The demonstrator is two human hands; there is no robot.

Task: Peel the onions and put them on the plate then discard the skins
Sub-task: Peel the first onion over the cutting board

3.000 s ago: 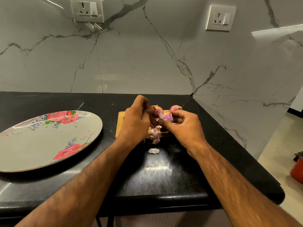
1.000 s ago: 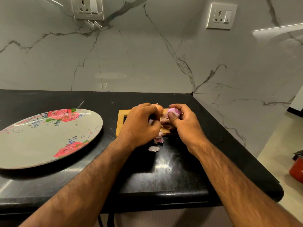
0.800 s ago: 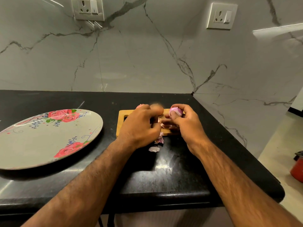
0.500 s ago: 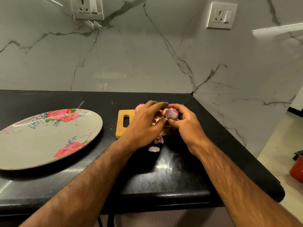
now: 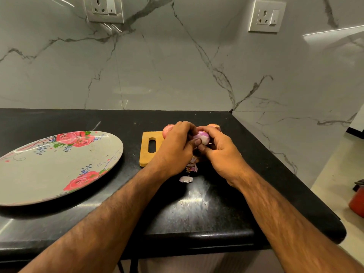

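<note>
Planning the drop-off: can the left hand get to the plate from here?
Probably yes. The left hand shares the onion with the right hand, and bare counter lies between it and the plate.

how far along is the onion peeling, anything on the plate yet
Nothing finished: the plate holds no onions. Both hands, left hand and right hand, hold one partly peeled onion. Two unpeeled onions wait on the cutting board; skins remain undiscarded.
</note>
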